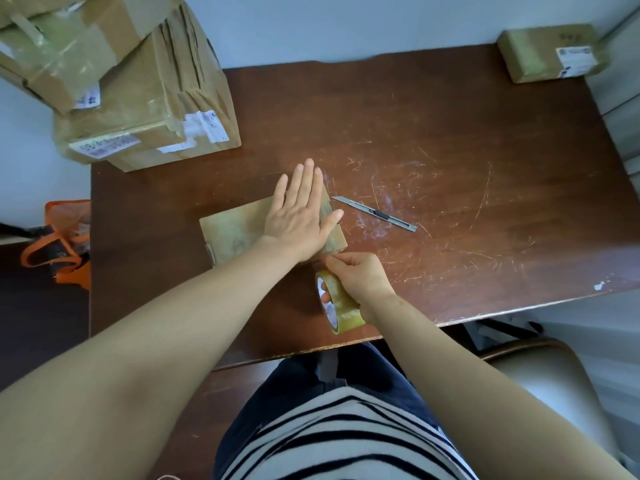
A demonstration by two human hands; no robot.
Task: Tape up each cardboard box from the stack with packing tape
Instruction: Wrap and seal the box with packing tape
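A small flat cardboard box lies on the brown table, near its front edge. My left hand presses flat on the box's right half, fingers straight and together. Just below the box's right corner, my right hand grips a roll of clear packing tape, with fingers through its core. A strip of tape runs from the roll up onto the box under my left palm.
A metal utility knife lies right of the box. A stack of taped cardboard boxes fills the table's back left corner. Another small box sits at the back right. An orange bag is on the floor at left, a chair at right.
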